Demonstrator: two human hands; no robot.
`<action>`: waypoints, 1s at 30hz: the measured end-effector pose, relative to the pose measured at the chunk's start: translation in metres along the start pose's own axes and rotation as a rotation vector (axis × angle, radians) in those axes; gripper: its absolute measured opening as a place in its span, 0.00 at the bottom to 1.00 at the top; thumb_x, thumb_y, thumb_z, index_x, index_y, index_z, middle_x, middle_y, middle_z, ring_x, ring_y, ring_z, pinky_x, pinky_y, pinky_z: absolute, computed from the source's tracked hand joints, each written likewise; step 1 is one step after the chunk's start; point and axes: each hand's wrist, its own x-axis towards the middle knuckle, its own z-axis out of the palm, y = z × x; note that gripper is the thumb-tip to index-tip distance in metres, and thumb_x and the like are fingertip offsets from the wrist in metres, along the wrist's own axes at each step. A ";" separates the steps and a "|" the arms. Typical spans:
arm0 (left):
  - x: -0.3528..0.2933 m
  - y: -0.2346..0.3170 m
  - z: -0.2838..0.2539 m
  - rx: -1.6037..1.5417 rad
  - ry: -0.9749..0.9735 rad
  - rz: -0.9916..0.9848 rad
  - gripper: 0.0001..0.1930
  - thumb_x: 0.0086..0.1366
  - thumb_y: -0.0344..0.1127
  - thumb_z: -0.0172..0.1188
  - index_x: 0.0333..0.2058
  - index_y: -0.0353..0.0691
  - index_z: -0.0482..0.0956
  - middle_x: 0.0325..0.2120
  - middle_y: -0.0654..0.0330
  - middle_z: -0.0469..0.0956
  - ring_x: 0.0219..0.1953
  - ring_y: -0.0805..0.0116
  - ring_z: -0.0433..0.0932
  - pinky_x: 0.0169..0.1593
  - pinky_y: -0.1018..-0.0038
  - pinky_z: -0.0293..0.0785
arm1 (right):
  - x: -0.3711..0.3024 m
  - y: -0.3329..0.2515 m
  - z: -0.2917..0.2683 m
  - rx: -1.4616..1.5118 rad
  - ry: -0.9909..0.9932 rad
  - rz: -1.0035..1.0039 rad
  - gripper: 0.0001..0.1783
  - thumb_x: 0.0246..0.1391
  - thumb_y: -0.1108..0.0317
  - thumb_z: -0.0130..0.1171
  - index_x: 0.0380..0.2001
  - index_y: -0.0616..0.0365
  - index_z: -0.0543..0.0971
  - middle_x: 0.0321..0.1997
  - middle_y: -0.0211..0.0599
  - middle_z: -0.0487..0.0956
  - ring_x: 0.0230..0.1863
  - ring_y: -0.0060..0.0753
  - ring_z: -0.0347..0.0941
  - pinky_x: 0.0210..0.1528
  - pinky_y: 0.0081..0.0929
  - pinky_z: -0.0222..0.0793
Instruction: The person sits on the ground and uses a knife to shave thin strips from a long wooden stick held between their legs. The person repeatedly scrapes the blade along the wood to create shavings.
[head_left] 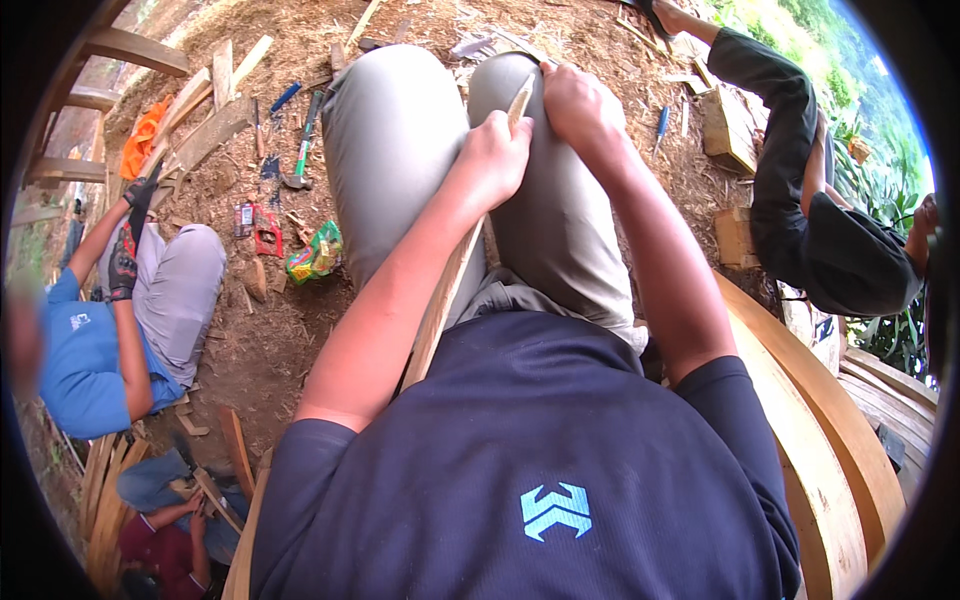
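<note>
My left hand [494, 160] is closed round a long, narrow wooden strip [445, 290]. The strip slants from beside my left upper arm, between my thighs, to a tapered tip just past my fingers. My right hand [583, 103] makes a fist over my right knee, close to that tip. A thin, dark-edged thing [522, 46] shows at its knuckles and runs left along the top of the knee. Most of it is hidden by the fist, so its kind cannot be made out.
On the chip-covered ground lie a green-handled hammer [305, 145], a blue-handled tool [285, 97], a green-yellow packet [316, 254] and another blue tool [662, 126]. Gloved co-worker [95, 345] sits left, another person [165, 540] lower left, a third [800, 190] right. Curved planks [800, 420] lie right.
</note>
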 end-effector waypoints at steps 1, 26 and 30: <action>0.001 -0.002 0.000 -0.027 -0.012 -0.008 0.26 0.72 0.48 0.51 0.44 0.21 0.73 0.37 0.26 0.77 0.48 0.30 0.77 0.53 0.51 0.73 | 0.002 0.002 0.002 0.018 0.014 -0.020 0.31 0.71 0.45 0.35 0.43 0.60 0.81 0.40 0.58 0.83 0.44 0.59 0.80 0.50 0.50 0.74; 0.012 -0.010 0.009 -0.039 0.029 0.026 0.29 0.76 0.53 0.41 0.40 0.26 0.75 0.35 0.34 0.79 0.43 0.35 0.78 0.47 0.53 0.73 | -0.074 0.029 -0.023 0.018 -0.047 -0.045 0.26 0.71 0.49 0.40 0.40 0.59 0.79 0.36 0.57 0.82 0.40 0.61 0.79 0.44 0.52 0.74; 0.010 -0.005 0.005 -0.028 0.035 -0.032 0.30 0.76 0.51 0.39 0.41 0.22 0.75 0.39 0.27 0.77 0.49 0.30 0.75 0.54 0.49 0.72 | -0.072 0.007 -0.010 -0.033 0.004 0.041 0.26 0.70 0.46 0.40 0.39 0.55 0.79 0.33 0.56 0.82 0.37 0.61 0.80 0.42 0.52 0.74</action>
